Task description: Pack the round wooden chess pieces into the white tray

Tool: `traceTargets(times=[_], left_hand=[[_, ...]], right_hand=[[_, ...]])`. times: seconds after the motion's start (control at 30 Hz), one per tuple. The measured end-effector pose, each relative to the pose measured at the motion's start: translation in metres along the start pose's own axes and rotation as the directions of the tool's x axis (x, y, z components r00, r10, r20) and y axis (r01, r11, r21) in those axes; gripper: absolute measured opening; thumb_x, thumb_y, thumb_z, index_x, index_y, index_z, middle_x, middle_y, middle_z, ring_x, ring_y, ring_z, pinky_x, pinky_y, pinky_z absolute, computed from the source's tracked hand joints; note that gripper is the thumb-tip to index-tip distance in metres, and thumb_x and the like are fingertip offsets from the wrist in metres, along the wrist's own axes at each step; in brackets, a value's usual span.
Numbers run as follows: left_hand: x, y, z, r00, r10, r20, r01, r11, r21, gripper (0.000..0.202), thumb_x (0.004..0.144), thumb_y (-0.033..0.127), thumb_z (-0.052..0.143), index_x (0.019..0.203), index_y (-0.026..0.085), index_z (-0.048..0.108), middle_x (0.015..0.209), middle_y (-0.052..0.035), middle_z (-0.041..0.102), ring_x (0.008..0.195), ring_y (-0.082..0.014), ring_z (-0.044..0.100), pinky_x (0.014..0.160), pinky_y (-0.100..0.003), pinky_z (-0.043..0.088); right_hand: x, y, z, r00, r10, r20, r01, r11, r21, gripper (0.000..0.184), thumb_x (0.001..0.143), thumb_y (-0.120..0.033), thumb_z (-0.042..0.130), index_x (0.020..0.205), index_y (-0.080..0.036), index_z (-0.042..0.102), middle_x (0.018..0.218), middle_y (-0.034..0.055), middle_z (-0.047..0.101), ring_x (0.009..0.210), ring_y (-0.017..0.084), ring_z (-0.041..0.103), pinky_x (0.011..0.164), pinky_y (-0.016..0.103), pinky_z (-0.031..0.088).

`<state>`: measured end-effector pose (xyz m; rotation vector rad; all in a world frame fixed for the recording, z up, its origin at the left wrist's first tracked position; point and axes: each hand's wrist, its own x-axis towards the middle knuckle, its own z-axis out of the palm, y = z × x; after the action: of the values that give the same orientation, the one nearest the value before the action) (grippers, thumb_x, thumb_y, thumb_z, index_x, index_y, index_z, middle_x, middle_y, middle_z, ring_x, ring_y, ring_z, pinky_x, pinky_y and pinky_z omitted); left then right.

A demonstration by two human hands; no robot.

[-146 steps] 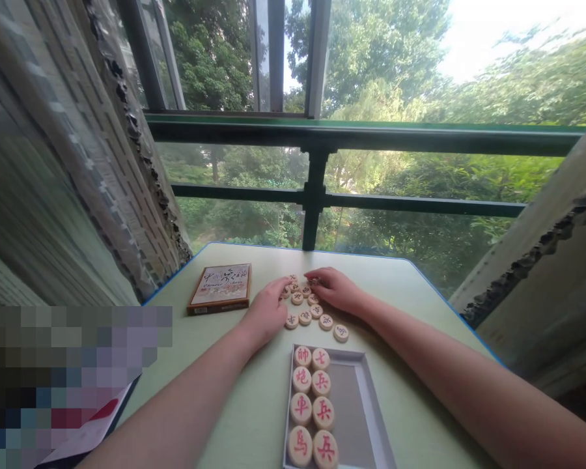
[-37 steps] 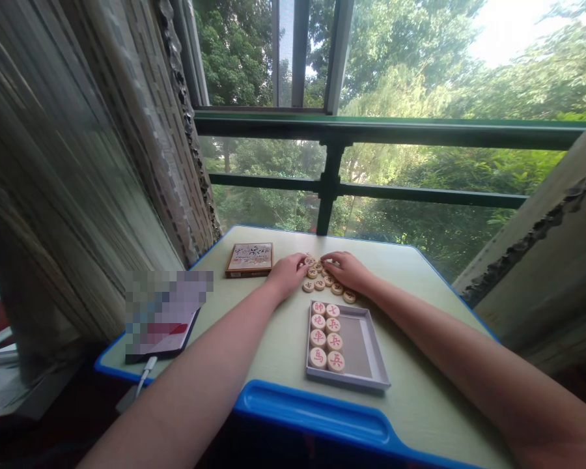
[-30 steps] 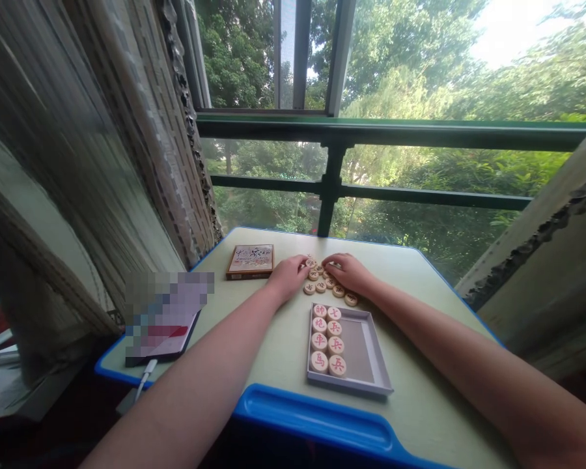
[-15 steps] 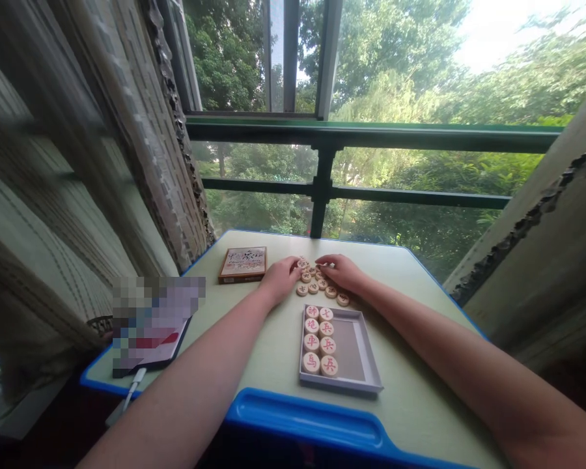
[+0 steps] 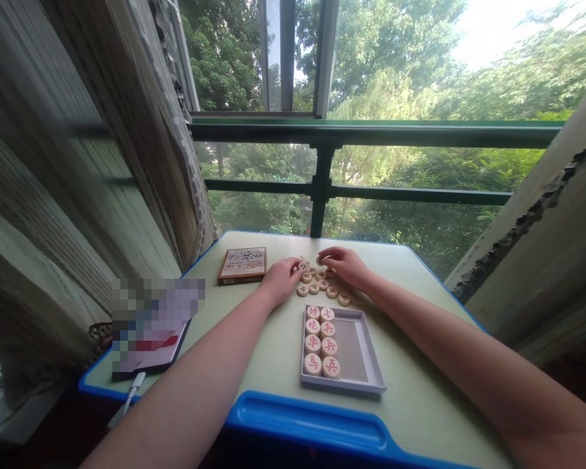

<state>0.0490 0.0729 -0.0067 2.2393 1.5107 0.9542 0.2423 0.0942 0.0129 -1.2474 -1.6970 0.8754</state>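
Several round wooden chess pieces (image 5: pixel 322 286) lie loose on the green table (image 5: pixel 410 306) near the window. My left hand (image 5: pixel 282 279) rests on the table with its fingers curved against the left side of the pile. My right hand (image 5: pixel 344 264) is on the pile's far right, fingertips pinched over a piece at the top. A grey tray (image 5: pixel 366 355) sits nearer to me, holding two columns of pieces with red characters (image 5: pixel 320 339) along its left side.
A flat box lid with a printed picture (image 5: pixel 243 264) lies left of the pile. A blurred-out device with a white cable (image 5: pixel 149 326) is at the table's left edge. Curtains (image 5: pixel 102 182) hang on both sides, and a green window rail (image 5: pixel 371 133) runs behind.
The camera pulled back and now shows the table's blue front edge and the device. My right hand lifted a little at the top of the pile; my left hand barely moved.
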Motion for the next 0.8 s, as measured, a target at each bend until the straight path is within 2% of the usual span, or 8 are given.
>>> traceTargets(times=[0.2,0.4,0.57,0.7,0.8], left_hand=[[0.0004,-0.0022,0.0017,0.998,0.053,0.041,-0.055,0.997,0.05,0.024,0.081,0.029,0.054,0.095,0.014,0.067,0.105,-0.01,0.065,0.098,-0.0213,0.059,0.09,-0.033,0.046],[-0.0004,-0.0001,0.0005,0.998,0.043,0.051,-0.046,0.997,0.057,0.025,0.082,0.03,0.052,0.095,0.017,0.069,0.109,-0.0083,0.065,0.103,-0.0204,0.058,0.093,-0.031,0.045],[-0.0014,0.0014,-0.0005,0.997,0.03,0.076,-0.035,0.997,0.067,0.029,0.081,0.033,0.053,0.098,0.016,0.069,0.113,-0.0094,0.063,0.104,-0.0211,0.058,0.093,-0.03,0.045],[-0.0016,0.0018,-0.0006,0.999,0.039,0.036,-0.042,0.996,0.074,0.041,0.081,0.034,0.054,0.115,0.012,0.061,0.116,-0.0123,0.061,0.106,-0.0227,0.057,0.095,-0.034,0.044],[-0.0013,0.0036,-0.0032,0.996,0.077,-0.052,-0.073,0.994,0.081,0.038,0.082,0.035,0.055,0.112,0.013,0.062,0.113,-0.0112,0.063,0.107,-0.0237,0.055,0.096,-0.037,0.042]], right_hand=[[0.0005,-0.0024,-0.0007,0.998,0.039,-0.054,-0.034,0.996,0.084,0.023,0.07,-0.024,0.06,0.089,-0.016,0.07,0.083,0.0051,0.07,0.069,0.013,0.058,0.059,0.024,0.046],[0.0054,0.0022,-0.002,0.997,0.067,-0.036,-0.054,0.959,0.28,0.021,0.067,-0.021,0.063,0.086,-0.017,0.071,0.084,0.0057,0.07,0.074,0.014,0.06,0.073,0.029,0.049],[0.0044,-0.0004,-0.0032,0.995,0.101,0.004,-0.098,0.955,0.278,0.026,0.064,-0.019,0.069,0.089,-0.016,0.07,0.09,0.0065,0.071,0.082,0.016,0.062,0.079,0.031,0.048],[0.0013,-0.0041,-0.0015,0.995,0.1,0.02,-0.102,0.967,0.233,0.03,0.063,-0.018,0.071,0.092,-0.016,0.069,0.091,0.006,0.07,0.079,0.015,0.061,0.075,0.03,0.049],[-0.0008,-0.0071,0.0012,0.997,0.059,0.053,-0.071,0.96,0.27,0.04,0.063,-0.015,0.07,0.102,-0.016,0.065,0.096,0.0058,0.068,0.081,0.013,0.062,0.078,0.03,0.05]])
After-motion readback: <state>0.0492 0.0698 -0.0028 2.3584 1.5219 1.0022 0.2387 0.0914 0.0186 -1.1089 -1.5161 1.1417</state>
